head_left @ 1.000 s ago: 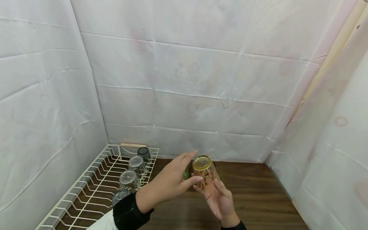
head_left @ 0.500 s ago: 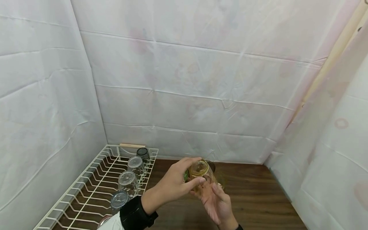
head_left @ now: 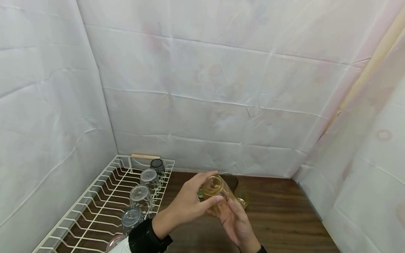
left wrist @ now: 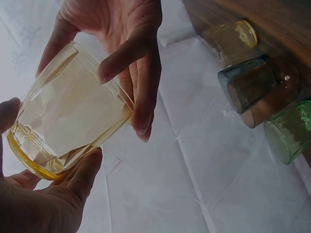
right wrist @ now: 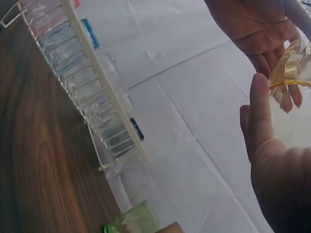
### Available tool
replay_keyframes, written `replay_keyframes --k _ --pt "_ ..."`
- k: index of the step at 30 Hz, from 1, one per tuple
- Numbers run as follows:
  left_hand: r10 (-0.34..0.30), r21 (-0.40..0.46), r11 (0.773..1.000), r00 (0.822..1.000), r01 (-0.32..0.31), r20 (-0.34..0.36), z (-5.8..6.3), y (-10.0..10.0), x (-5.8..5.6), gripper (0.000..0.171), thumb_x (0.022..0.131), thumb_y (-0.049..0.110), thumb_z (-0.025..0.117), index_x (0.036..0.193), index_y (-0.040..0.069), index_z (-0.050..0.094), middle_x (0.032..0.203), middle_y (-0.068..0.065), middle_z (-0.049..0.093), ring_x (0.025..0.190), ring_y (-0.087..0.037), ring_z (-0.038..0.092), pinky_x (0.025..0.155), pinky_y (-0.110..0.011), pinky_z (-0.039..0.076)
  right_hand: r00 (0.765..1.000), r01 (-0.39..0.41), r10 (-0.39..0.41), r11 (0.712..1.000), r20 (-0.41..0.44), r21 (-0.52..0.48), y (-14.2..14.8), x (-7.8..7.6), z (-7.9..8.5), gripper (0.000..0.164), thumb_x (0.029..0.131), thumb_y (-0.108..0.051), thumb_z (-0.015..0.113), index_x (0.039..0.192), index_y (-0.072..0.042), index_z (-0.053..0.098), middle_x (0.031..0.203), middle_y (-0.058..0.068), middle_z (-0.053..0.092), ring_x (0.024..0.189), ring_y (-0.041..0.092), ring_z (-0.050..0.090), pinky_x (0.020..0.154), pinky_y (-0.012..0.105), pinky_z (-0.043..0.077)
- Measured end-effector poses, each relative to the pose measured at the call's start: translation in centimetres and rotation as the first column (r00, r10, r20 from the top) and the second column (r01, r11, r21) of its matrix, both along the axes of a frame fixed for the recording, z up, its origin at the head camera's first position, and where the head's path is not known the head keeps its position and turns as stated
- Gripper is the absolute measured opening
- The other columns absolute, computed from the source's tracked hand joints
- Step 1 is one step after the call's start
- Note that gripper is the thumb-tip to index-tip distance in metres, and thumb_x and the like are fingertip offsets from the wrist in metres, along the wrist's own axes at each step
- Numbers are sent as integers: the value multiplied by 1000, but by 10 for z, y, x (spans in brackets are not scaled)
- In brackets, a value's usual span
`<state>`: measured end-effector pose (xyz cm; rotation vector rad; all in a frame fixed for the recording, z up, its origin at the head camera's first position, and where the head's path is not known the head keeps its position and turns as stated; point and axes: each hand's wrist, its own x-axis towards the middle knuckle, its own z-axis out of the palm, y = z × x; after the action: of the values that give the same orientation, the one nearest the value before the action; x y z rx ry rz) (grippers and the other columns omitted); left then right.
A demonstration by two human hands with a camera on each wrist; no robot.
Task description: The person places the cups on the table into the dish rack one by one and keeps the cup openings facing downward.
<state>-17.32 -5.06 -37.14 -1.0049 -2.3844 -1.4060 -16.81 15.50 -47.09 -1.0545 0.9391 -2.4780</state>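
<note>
A yellow-tinted glass is tilted upside down between my two hands, above the brown tabletop. My left hand holds its thick base end between thumb and fingers. Around the lower side, towards the rim, my right hand grips it. In the left wrist view the yellow glass shows clear walls, with nothing visible inside. The right wrist view catches only part of the yellow glass at its right edge. Behind the hands stand a green glass, a dark glass and another yellow glass, partly hidden.
On the left, a white wire dish rack holds a row of upturned glasses: a dark glass, clear ones, a blue glass and a pink glass. White sheeting encloses the back and sides. Wooden tabletop extends right.
My left hand has come onto the glass's base. The glass has tilted and shifted slightly left with my right hand, bringing the dark and second yellow glasses behind into sight.
</note>
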Motion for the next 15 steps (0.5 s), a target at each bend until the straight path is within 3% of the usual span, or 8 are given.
replay_keyframes --k 5,9,12,15 --pt "35 10 999 999 -35 -11 -5 -6 -2 68 98 38 80 157 25 51 149 1 64 135 -20 65 110 -46 57 999 47 -48 997 22 61 -4 -4 -1 52 118 -14 18 168 -8 30 166 4 50 144 17 60 118 39 53" --pt "38 12 999 999 -37 -12 -7 -9 -4 69 97 39 80 157 24 51 148 1 64 134 -19 66 111 -46 57 993 103 -110 985 48 137 -4 -4 -1 49 118 -15 23 166 -11 35 165 2 52 142 17 62 116 38 55" --pt "46 14 999 998 -45 -36 -8 -13 -6 70 94 35 84 156 22 53 146 0 66 132 -19 67 110 -45 57 980 165 -186 957 68 237 -3 -5 0 47 118 -16 29 163 -15 39 161 -2 56 140 15 63 112 35 57" --pt "82 28 996 994 -81 -75 -5 -21 -11 73 89 29 88 153 17 56 142 -3 69 123 -21 71 102 -38 62 961 246 -274 909 38 338 -2 -8 -1 47 117 -15 33 164 -13 37 157 -7 58 137 12 64 108 33 60"
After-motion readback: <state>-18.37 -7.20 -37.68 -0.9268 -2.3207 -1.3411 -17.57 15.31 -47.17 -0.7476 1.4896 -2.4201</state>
